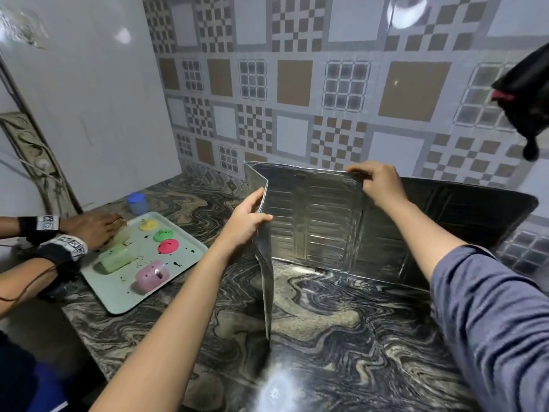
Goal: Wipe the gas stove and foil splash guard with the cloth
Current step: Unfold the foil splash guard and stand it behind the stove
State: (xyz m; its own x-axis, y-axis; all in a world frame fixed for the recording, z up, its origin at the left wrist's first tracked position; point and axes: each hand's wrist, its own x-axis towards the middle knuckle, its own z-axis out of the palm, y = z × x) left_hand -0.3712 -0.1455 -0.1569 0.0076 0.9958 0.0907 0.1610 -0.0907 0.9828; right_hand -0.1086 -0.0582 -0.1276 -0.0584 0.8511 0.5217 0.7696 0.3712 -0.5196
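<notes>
Marbled bench [341, 322], checkered tile wall [297, 84]. Our left hand [248, 223] and right hand [378, 181] pinched the upright foil splash guard [312, 221] edges.

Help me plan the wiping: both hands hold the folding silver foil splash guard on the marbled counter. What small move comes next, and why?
Probably set the foil splash guard standing steady, then free the right hand. Both it and the left hand grip panel edges, and no cloth is visible.

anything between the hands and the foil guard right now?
Nothing visible. The left hand grips the front edge of the foil splash guard at its left fold, and the right hand pinches the top edge of its middle panel. Both are already touching it. No cloth or stove is in view; the tray sits off to the left.
</notes>
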